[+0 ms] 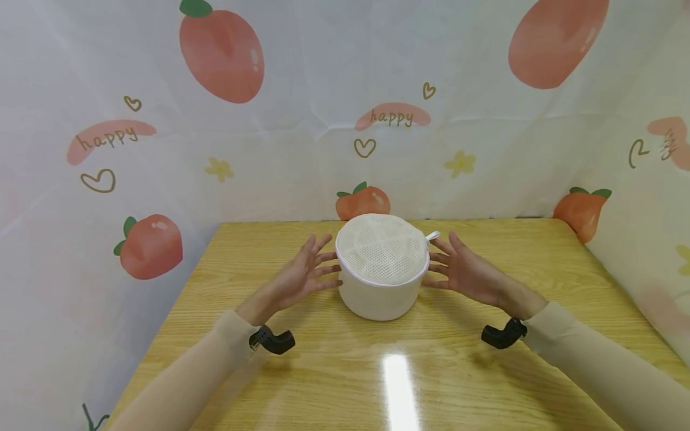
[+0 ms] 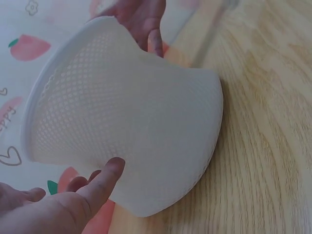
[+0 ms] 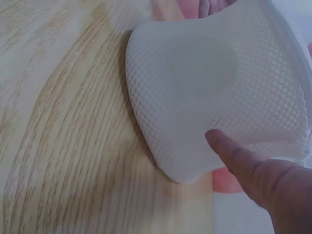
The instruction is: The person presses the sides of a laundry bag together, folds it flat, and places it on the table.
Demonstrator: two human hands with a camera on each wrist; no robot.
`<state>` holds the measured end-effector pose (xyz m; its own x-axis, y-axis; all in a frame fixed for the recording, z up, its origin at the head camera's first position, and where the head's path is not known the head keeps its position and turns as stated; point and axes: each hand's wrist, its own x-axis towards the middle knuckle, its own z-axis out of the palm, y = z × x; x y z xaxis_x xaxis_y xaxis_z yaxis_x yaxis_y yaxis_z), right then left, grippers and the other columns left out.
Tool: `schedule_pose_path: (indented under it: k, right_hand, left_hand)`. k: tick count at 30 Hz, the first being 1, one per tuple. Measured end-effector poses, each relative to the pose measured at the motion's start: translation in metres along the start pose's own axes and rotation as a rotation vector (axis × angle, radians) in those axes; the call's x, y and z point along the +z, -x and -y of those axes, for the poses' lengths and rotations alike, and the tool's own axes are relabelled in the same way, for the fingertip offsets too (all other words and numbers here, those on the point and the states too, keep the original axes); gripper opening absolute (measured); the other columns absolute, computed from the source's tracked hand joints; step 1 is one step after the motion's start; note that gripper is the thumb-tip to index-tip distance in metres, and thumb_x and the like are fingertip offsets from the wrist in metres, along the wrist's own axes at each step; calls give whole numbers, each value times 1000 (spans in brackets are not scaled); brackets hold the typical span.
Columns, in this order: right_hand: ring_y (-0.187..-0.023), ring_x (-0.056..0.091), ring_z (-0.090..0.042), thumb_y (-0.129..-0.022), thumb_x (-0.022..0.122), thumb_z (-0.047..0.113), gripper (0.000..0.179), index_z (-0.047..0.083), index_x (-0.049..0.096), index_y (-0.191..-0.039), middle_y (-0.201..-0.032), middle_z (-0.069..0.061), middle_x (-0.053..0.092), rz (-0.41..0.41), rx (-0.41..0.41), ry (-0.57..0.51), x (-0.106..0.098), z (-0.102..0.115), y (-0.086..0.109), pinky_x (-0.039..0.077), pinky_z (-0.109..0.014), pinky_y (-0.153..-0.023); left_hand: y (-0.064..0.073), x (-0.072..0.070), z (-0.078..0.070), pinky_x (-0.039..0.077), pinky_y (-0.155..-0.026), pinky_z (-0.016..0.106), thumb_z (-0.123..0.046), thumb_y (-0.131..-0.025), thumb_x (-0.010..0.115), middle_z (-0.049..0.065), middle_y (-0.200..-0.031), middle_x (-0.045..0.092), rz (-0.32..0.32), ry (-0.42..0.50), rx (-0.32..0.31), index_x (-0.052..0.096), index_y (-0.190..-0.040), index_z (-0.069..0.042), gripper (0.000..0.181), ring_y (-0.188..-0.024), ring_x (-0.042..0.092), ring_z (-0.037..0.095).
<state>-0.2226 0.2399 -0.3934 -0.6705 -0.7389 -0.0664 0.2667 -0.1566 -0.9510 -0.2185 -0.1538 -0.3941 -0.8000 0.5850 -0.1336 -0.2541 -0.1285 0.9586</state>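
Wood table [image 1: 323, 371] under mesh bag [image 1: 383, 266], far edge behind it. Mesh bag upright; soft walls might cave if squeezed hard, or skid if pushed unevenly. Left hand [image 1: 302, 272] at bag's left side, right hand [image 1: 474, 272] at its right: fingers spread, tips touching, nothing gripped. White tab [image 1: 433, 236] at bag's upper-right rim; right fingers could snag it.

Fruit-print fabric [image 1: 302, 72] hung behind and beside a wood-grain table [image 1: 334, 371] suggests a curtained-off nook.

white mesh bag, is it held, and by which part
Not visibly gripped: left hand and right hand flank the white mesh bag, spread fingers at its sides.
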Motion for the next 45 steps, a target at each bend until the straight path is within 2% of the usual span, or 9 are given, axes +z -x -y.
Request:
schedule_pose_path:
  k: [5, 10, 19, 26, 30, 34, 37, 40, 45]
  right_hand:
    - [-158, -2, -43, -109, 6, 57, 75, 16, -25, -163, -172, -18, -16, 0, 18, -19, 2, -3, -4, 26, -64, -119]
    - [-157, -6, -46, -109, 8, 58, 77, 13, -25, -162, -172, -20, -15, -18, 25, -26, 4, -7, -9, 35, -59, -117]
    - [-157, 2, -45, -109, 10, 59, 78, 11, -16, -165, -172, -21, -7, -59, 41, -12, 9, -11, -16, 41, -59, -114]
    - [-157, 5, -47, -110, 9, 58, 78, 8, -12, -166, -172, -23, -4, -54, 28, 0, 10, -13, -17, 36, -66, -114]
    - [-153, 25, -40, -110, 8, 57, 78, 5, -5, -166, -171, -24, 3, -49, 20, 16, 10, -14, -18, 40, -65, -111]
    - [-141, 47, -26, -111, 11, 55, 70, 7, 14, -162, -165, -18, 26, -58, 13, 17, 10, -17, -19, 46, -63, -107]
    - [-136, 54, -24, -114, 17, 47, 57, 10, 26, -157, -157, -9, 40, -61, 0, 33, 9, -19, -20, 48, -63, -105]
    - [-134, 57, -23, -117, 25, 34, 48, 11, 24, -158, -152, -5, 46, -61, -9, 65, 9, -21, -22, 49, -62, -103]
    - [-131, 59, -22, -116, 33, 26, 52, 10, 13, -162, -149, -4, 46, -78, 0, 91, 10, -22, -22, 50, -62, -103]
  left_hand:
    - [-3, 4, 4, 43, -111, 59, -61, -110, 19, 20, -168, 17, 20, 26, 11, 0, -169, -26, 71, -153, 25, 45]
    - [-5, 8, 8, 43, -109, 63, -58, -112, 20, 25, -167, 15, 25, 92, 17, 0, -169, -26, 68, -153, 23, 47]
    - [-10, 15, 15, 44, -109, 61, -53, -113, 23, 24, -164, 27, 26, 102, 40, 8, -169, -21, 66, -151, 31, 44]
    - [-12, 17, 21, 45, -109, 60, -44, -116, 28, 17, -166, 27, 18, 83, 44, 20, -167, -17, 59, -149, 33, 40]
    - [-13, 19, 23, 46, -108, 60, -41, -116, 32, 15, -165, 28, 10, 95, 46, 25, -167, -19, 56, -144, 37, 37]
    - [-14, 20, 26, 47, -107, 61, -42, -115, 32, 16, -165, 29, -21, 120, 42, 25, -166, -17, 56, -144, 37, 39]
    - [-14, 22, 28, 47, -107, 61, -38, -115, 36, 16, -164, 28, -57, 105, 29, 22, -165, -14, 57, -145, 36, 38]
    - [-15, 24, 28, 47, -107, 60, -29, -112, 45, 16, -161, 31, -99, 65, 15, 19, -163, -12, 60, -143, 41, 35]
    - [-16, 26, 29, 46, -108, 61, -18, -108, 53, 17, -160, 37, -135, 26, 11, 17, -162, -12, 65, -135, 51, 28]
